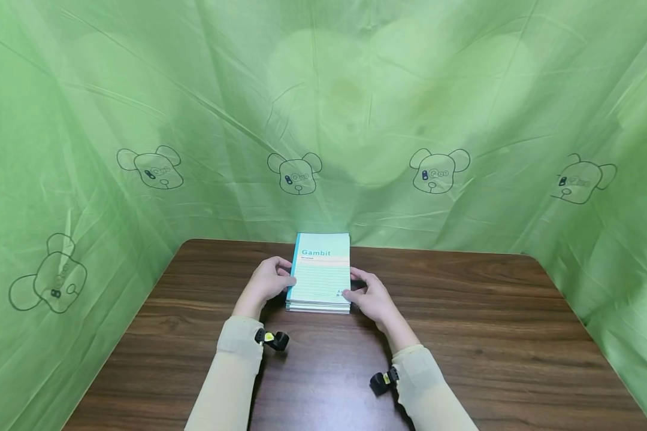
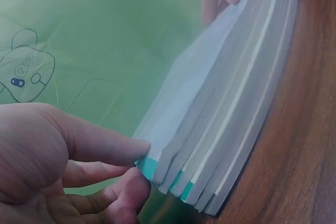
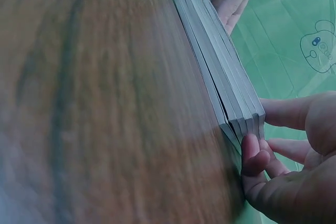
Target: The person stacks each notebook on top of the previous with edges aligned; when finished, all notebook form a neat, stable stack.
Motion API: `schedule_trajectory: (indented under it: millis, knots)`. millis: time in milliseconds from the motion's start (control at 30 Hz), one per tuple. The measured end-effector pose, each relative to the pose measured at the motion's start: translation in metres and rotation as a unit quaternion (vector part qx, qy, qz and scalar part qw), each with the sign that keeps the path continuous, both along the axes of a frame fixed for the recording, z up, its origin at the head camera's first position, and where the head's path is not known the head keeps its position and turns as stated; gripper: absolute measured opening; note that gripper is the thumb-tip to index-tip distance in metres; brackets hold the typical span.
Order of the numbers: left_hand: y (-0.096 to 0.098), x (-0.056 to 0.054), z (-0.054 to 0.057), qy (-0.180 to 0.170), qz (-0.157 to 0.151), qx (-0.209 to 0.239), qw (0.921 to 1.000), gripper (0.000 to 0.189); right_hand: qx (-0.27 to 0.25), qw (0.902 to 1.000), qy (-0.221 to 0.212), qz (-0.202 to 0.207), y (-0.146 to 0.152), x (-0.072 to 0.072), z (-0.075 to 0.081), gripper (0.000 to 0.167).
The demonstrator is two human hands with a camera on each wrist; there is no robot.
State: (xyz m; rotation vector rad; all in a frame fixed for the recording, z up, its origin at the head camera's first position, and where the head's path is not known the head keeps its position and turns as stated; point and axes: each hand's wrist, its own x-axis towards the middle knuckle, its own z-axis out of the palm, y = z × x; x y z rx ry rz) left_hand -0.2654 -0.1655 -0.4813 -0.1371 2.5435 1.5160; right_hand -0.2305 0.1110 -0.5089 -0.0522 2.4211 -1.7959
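Note:
A stack of several thin notebooks lies at the far middle of the table, its top cover pale with a blue-green spine strip and the word "Gambit". My left hand holds the spine side, thumb on the cover's edge and fingers curled against the side of the stack. On the opposite side my right hand grips the stack near its front corner, thumb at the cover. Seen from the left wrist, the page edges of the notebooks stand slightly uneven. From the right wrist, a narrow gap shows between lower notebooks.
The dark wooden table has its back edge just behind the stack. A green curtain with printed bear heads encloses the back and both sides. Small black cameras are strapped to both sleeves.

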Motion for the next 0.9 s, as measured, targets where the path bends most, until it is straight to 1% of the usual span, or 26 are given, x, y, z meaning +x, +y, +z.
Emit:
schedule_trajectory:
  millis: [200,300,467,533,667,800,900]
  knots:
    - [0.0,0.0,-0.002,0.0,0.004,-0.022,0.9997,0.037,0.011,0.9999,-0.003,0.01,-0.003,0.001,0.0,0.069]
    - [0.002,0.002,0.001,0.009,0.005,-0.036,0.9993,0.036,0.01,0.9999,-0.002,0.012,-0.003,0.001,0.0,0.068]
    - [0.007,0.004,0.004,0.016,0.015,-0.082,0.9964,0.032,0.015,0.9998,0.009,0.012,-0.005,0.003,-0.001,0.068]
    - [0.007,0.004,0.004,0.017,0.017,-0.093,0.9953,0.032,0.018,0.9997,0.012,0.011,-0.006,0.003,0.0,0.068]
    - [0.007,0.004,0.004,0.019,0.015,-0.101,0.9946,0.032,0.024,0.9996,0.004,0.012,-0.007,0.004,0.002,0.068]
    - [0.005,0.006,0.01,0.021,0.006,-0.105,0.9943,0.034,0.022,0.9995,-0.008,0.021,-0.007,0.005,0.014,0.069]
    - [0.004,0.009,0.018,0.034,0.0,-0.111,0.9932,0.04,0.024,0.9992,-0.01,0.03,-0.002,0.009,0.03,0.069]
